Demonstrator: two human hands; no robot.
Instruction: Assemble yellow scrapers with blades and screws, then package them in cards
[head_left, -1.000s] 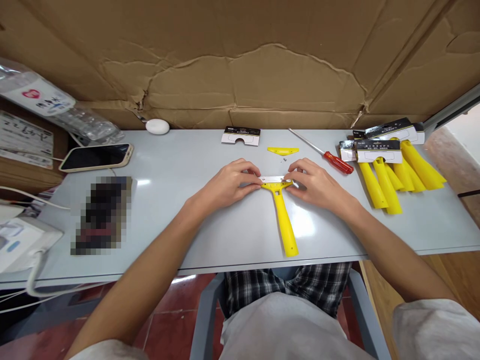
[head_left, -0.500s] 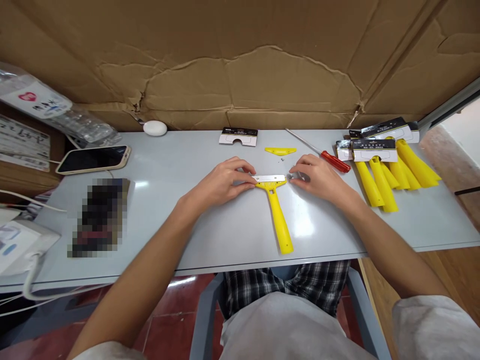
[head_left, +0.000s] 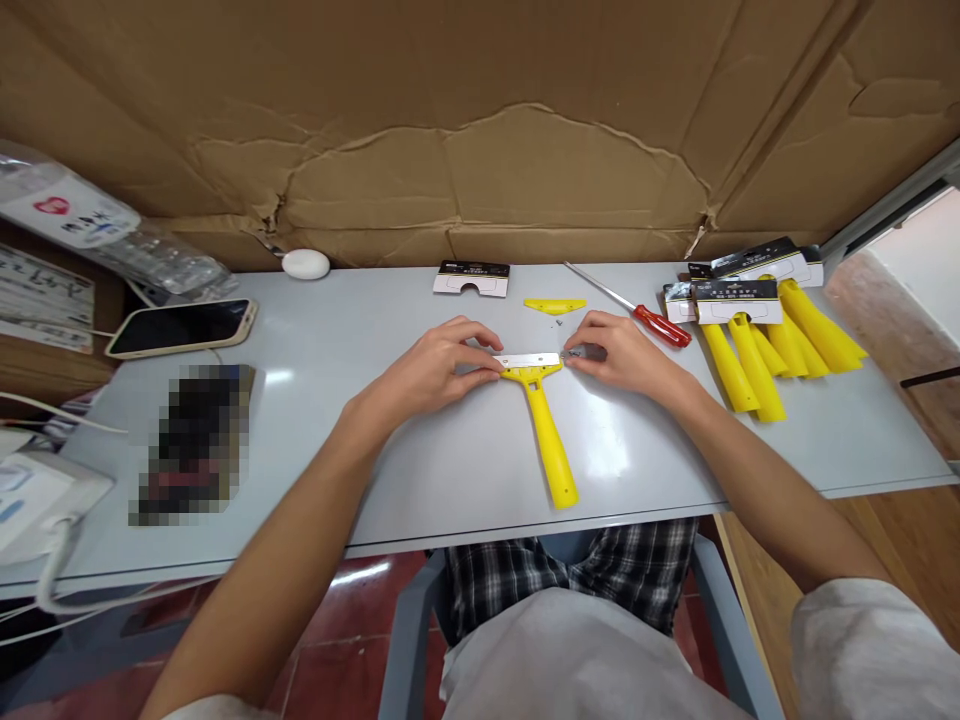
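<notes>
A yellow-handled scraper (head_left: 552, 440) lies on the table with its handle toward me. A flat silver blade (head_left: 529, 360) rests across its head. My left hand (head_left: 442, 368) pinches the left end of the head and blade between thumb and forefinger. At the opposite end, my right hand (head_left: 616, 350) has its thumb and forefinger closed in at the corner; a small dark detail between these fingertips is too small to identify. Beyond the blade are a loose yellow cover piece (head_left: 555, 306) and tiny screws (head_left: 558, 323). A red-handled screwdriver (head_left: 661, 326) lies behind my right hand.
Several yellow scrapers (head_left: 759, 372) with black-and-white cards are piled at the right. A separate card (head_left: 472, 279) lies at the back. On the left are a phone (head_left: 184, 326), a plastic bottle (head_left: 112, 225) and a pixelated item (head_left: 195, 440). Cardboard (head_left: 480, 160) walls the rear.
The view has shifted slightly. My right fingertips sit a little closer to the blade's right end; my left hand keeps its pinch, and the scraper stays on the table.
</notes>
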